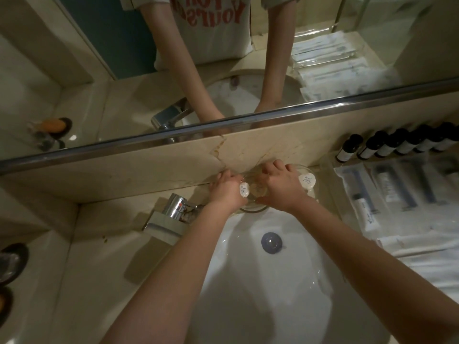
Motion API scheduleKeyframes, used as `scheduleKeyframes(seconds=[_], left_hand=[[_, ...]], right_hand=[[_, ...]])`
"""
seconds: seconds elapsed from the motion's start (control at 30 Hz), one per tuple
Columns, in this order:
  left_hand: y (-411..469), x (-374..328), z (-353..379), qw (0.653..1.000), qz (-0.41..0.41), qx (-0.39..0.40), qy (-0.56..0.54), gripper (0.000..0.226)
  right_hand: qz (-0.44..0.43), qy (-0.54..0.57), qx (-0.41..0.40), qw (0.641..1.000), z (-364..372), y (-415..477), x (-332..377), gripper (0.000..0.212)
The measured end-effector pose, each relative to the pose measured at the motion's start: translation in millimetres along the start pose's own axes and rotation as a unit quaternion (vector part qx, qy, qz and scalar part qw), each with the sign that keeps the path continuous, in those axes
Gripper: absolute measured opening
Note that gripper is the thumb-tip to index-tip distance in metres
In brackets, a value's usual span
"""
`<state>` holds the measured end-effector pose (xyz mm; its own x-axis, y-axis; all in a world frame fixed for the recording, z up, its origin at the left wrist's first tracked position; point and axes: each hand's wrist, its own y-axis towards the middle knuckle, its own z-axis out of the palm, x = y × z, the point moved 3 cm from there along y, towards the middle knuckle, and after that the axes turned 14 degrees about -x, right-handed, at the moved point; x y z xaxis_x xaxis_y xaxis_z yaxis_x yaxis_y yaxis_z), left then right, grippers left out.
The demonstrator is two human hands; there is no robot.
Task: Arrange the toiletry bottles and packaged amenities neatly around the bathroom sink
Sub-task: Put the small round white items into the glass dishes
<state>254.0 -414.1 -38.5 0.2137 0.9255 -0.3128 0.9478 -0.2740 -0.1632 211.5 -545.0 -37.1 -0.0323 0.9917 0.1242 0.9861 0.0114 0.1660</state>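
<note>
Bottles (395, 145) already lined up; both hands, left (227, 188) and right (280, 186), grip clamped on glass dish (253, 207), soap packets (306, 181) unsettled.

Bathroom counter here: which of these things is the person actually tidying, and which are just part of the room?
Part of the job:
- clear glass dish under both hands
- two round white packets in it
- row of dark bottles with white labels
- clear-wrapped amenity packs

Just there:
- chrome tap
- white sink basin with grey drain plug
- wall mirror
</note>
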Motion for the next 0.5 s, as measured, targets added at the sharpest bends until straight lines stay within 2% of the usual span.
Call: scheduleKeyframes(seconds=[0.1,0.23,0.5], left_hand=[[-0.5,-0.2,-1.3,1.0,-0.005,-0.004,-0.008,0.046],[-0.2,-0.8,-0.9,1.0,0.002,0.004,-0.011,0.042],[-1.9,-1.7,-8.0,1.0,0.012,0.012,-0.003,0.05]], right_hand=[[-0.007,-0.009,-0.017,1.0,-0.3,0.5,3.2,0.048],[-0.012,-0.014,-0.032,0.999,1.4,2.4,-0.5,0.049],[0.008,0.021,0.018,1.0,-4.9,1.3,-2.7,0.06]])
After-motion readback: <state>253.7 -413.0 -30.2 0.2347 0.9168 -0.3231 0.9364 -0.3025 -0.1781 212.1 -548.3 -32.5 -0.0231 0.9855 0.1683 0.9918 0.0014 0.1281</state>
